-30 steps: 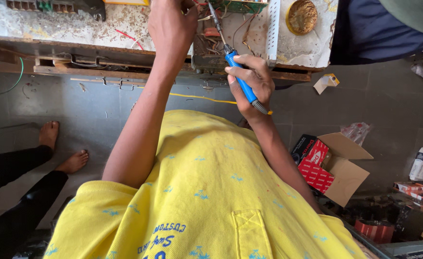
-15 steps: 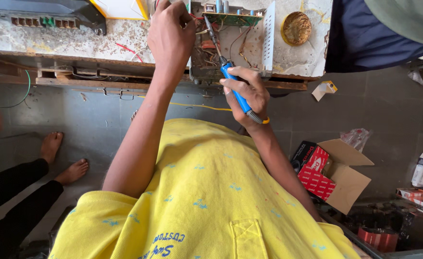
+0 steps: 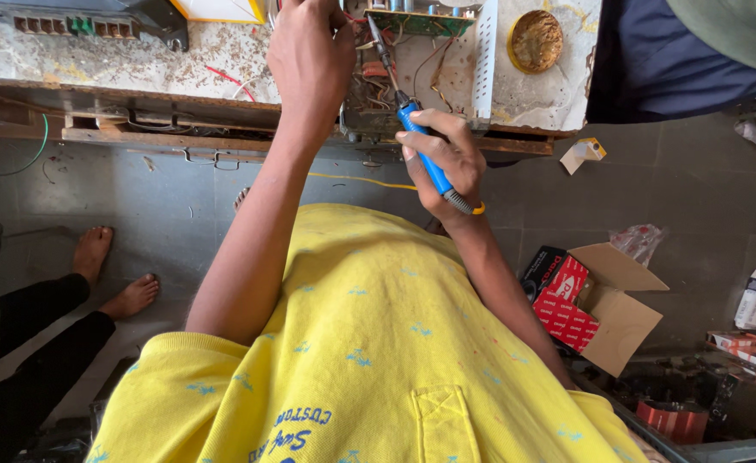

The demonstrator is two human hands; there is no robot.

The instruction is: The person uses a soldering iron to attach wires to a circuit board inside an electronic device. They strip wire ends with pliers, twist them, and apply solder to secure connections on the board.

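The right hand (image 3: 446,167) grips a blue-handled soldering iron (image 3: 412,129), its tip slanting up toward the green circuit board (image 3: 416,21) on the worn tabletop (image 3: 138,60). The left hand (image 3: 313,56) is curled among the wires beside it; what it pinches I cannot tell.

On the floor to our right we see an open cardboard box (image 3: 605,313) — brown flaps, red and black printed side. Further right stands a small white carton (image 3: 755,300), with flat red-and-white packets (image 3: 751,343) below it. A crumpled clear wrapper (image 3: 639,242) lies behind the box.
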